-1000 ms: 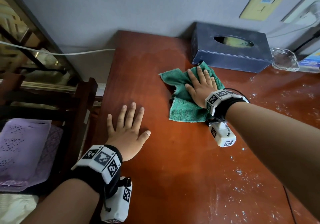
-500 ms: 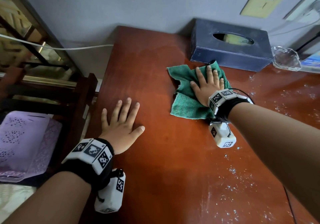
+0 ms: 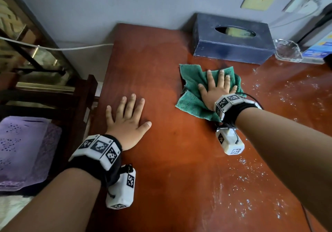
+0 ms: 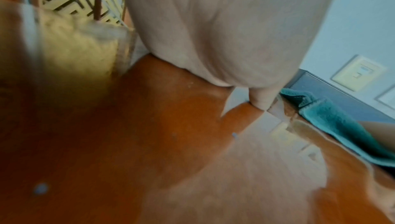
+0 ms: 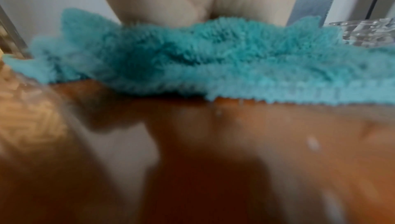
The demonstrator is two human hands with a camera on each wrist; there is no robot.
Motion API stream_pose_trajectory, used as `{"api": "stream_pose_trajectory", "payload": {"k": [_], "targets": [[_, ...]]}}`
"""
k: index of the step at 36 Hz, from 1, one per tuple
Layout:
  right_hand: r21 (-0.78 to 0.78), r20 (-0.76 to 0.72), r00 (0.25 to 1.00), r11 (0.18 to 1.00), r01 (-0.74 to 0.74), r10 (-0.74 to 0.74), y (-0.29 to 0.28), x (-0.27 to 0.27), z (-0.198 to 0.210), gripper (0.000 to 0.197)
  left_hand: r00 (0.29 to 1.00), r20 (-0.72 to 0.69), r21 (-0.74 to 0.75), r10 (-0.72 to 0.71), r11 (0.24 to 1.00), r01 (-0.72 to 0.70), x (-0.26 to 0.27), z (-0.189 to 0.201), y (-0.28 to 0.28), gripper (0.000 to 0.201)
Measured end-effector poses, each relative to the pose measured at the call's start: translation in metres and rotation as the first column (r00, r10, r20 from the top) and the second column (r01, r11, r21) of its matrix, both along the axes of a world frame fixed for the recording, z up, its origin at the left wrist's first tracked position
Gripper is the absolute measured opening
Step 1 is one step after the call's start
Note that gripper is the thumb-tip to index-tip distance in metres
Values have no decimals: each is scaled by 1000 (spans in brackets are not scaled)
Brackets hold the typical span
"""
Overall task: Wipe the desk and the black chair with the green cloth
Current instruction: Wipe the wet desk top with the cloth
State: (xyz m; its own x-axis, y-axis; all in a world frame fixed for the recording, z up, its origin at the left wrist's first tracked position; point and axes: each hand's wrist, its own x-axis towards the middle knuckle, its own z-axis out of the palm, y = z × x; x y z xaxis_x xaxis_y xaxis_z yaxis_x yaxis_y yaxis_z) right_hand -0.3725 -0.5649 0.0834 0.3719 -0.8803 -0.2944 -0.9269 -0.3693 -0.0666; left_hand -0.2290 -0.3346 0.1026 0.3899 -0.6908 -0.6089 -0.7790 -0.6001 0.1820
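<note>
A crumpled green cloth [image 3: 192, 95] [image 5: 213, 62] [image 4: 333, 121] lies on the reddish-brown desk [image 3: 179, 159] just in front of a dark tissue box. My right hand [image 3: 216, 88] presses flat on the cloth, fingers straight and spread. Flat on the bare desk near its left edge rests my left hand [image 3: 127, 118], fingers spread, holding nothing; its palm [image 4: 224, 29] fills the top of the left wrist view. White specks cover the desk's right part [image 3: 280, 95]. A dark wooden chair [image 3: 79, 104] stands left of the desk.
The dark blue tissue box [image 3: 231, 39] sits at the back against the wall. A glass dish [image 3: 287, 51] and a blue-white box [image 3: 318, 52] stand to its right. A purple cushion [image 3: 23, 151] lies on the seat at left. A white cable [image 3: 53, 47] runs along the wall.
My right hand has slid the cloth to the right along the front of the tissue box. The left hand has stayed flat on the desk.
</note>
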Motion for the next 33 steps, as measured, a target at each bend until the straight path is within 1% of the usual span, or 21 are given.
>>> {"api": "stream_pose_trajectory", "payload": {"k": [3, 6, 9, 12, 16, 19, 24, 33], "targets": [[-6, -13, 1000, 1000, 20, -20, 11, -8, -1, 62, 999, 44, -6, -14, 1000, 14, -3, 1, 2, 67], [-9, -22, 999, 1000, 26, -26, 21, -19, -1, 62, 992, 118, 25, -40, 999, 37, -11, 10, 0, 66], [-1, -27, 999, 999, 36, -36, 30, -27, -1, 62, 985, 140, 4, -99, 995, 99, -27, 24, -6, 65], [31, -37, 998, 999, 43, -42, 35, -31, 1, 62, 984, 103, -25, -144, 989, 148, -47, 30, -9, 62], [50, -43, 998, 998, 39, -37, 39, -34, 5, 63, 994, 7, 35, -107, 994, 107, -65, 20, -6, 63], [49, -44, 999, 998, 28, -26, 44, -37, 6, 64, 996, -34, 57, -81, 995, 83, -67, 10, -4, 66], [67, -51, 999, 998, 7, -4, 57, -50, 8, 66, 997, -36, 59, -68, 996, 70, -67, 3, -4, 69], [56, -48, 999, 998, -8, 10, 93, -72, 8, 68, 997, -54, 72, -60, 995, 64, -68, 8, -3, 70]]}}
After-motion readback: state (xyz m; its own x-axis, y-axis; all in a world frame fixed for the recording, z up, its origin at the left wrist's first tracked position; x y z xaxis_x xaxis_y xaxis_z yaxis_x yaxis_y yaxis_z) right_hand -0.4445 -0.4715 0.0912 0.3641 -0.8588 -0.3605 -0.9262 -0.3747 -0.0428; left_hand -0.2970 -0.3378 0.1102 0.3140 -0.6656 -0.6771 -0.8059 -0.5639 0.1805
